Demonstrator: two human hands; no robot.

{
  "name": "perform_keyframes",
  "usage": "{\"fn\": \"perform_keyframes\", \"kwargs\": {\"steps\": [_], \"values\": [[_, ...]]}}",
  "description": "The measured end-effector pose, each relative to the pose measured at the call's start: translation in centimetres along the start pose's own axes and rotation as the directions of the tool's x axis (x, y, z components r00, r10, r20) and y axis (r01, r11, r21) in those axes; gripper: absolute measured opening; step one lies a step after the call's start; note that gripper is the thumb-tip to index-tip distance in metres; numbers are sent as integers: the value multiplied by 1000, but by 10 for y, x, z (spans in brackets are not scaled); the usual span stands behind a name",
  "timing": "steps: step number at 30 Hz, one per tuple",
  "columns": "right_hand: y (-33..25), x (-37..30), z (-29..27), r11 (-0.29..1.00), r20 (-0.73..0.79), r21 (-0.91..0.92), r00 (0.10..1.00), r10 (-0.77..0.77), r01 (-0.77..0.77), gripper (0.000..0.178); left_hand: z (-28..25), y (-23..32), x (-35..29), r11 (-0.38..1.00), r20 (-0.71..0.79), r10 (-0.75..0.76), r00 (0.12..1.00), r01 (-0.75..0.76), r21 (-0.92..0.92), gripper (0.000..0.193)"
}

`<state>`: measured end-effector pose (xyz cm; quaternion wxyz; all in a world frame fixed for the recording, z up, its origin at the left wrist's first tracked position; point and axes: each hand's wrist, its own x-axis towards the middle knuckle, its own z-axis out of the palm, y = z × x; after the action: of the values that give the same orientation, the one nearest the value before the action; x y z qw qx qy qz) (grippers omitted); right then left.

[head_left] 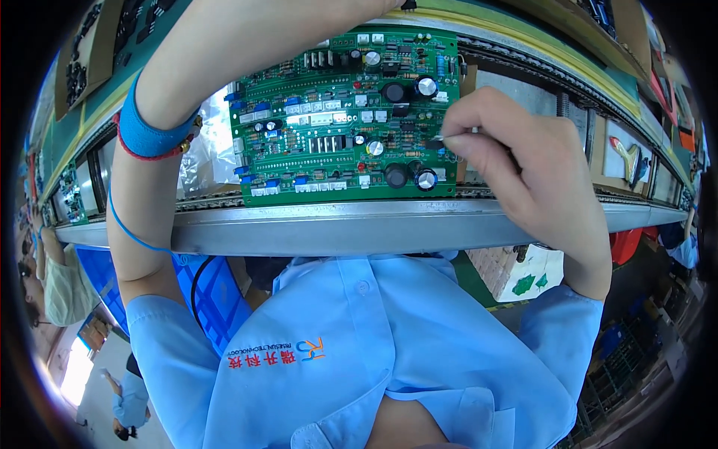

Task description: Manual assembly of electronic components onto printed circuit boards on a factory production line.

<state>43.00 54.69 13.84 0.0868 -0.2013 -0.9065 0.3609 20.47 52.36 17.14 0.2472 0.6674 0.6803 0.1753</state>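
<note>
A green circuit board assembly [351, 161] lies in front of me, crowded with capacitors, white connectors, blue parts and resistors. My right hand [523, 153] is at its right edge, thumb and forefinger pinched together. At their tips is a small dark electronic component [435, 142], low over the board; whether it touches the board I cannot tell. My left arm reaches across the board's upper left, a blue band on the wrist. Only a bit of my left hand [378, 6] shows at the top edge, its fingers cut off, beside a small black part [408, 4].
The board rests on a conveyor track with a metal rail [336, 228] along my side. A cardboard box of black parts [86, 56] stands at the far left. Clear plastic wrap [209, 153] lies left of the board. A blue crate [217, 299] sits below the rail. Other people are at left.
</note>
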Motion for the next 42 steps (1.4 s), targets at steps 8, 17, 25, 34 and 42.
{"fn": "perform_keyframes", "kwargs": {"steps": [8,17,25,34,42], "values": [[-1,9,11,997,72,-61,996,-50,55,7,7,-17,-5,992,-88,125,988,-124,12,16],[-3,14,15,991,99,-120,994,-51,63,8,8,-20,-6,994,-114,105,988,-105,10,17],[-2,17,18,994,109,-89,993,-47,57,8,7,-18,-10,992,-136,125,983,-121,39,18],[-3,16,20,987,125,-144,991,-56,74,7,9,-16,-10,992,-126,120,985,-116,44,17],[5,17,20,991,100,-105,993,-67,77,8,17,-20,-7,979,-179,206,962,-201,45,17]]}}
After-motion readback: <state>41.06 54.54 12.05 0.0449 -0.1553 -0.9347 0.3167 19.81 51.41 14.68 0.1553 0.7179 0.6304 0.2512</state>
